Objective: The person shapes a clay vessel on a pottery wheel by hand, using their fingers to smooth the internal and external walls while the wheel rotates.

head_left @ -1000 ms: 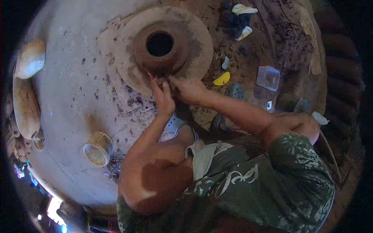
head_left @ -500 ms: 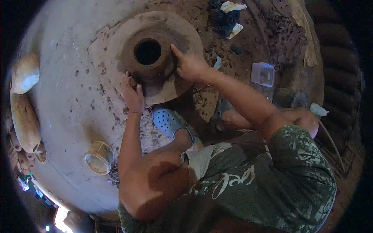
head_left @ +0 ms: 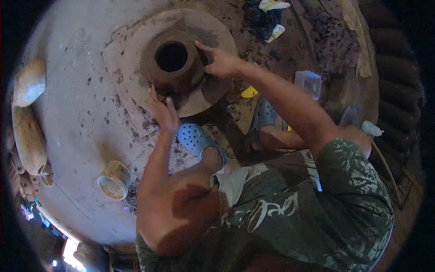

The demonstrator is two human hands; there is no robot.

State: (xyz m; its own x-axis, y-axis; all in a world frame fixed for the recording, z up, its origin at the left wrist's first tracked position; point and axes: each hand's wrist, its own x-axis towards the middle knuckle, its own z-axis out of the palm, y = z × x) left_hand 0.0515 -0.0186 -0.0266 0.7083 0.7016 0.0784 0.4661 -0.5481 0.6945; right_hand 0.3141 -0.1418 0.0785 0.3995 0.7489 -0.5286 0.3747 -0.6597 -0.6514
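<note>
A dark brown clay pot (head_left: 176, 80) with a wide round mouth stands upright on a pale round disc (head_left: 210, 32). My left hand (head_left: 164, 112) is at the pot's near left side, fingers stretched toward its lower wall and thumb apart. On the right, my right hand (head_left: 221, 61) lies against the pot's outer wall. Its index finger reaches out along the shoulder near the rim, while the other fingers are partly bent and partly hidden. Neither hand reaches inside the dark mouth.
A clay-smeared tub (head_left: 115, 180) stands at left. Two tan gourd-like pieces (head_left: 30, 140) lie along the far left edge. To the right are a clear plastic container (head_left: 308, 85) and a yellow piece (head_left: 249, 92). My blue clog (head_left: 195, 138) is close to the disc.
My left hand has shifted slightly right along the pot's near side. My right hand has moved a little up and left. A yellow piece now shows below my right forearm.
</note>
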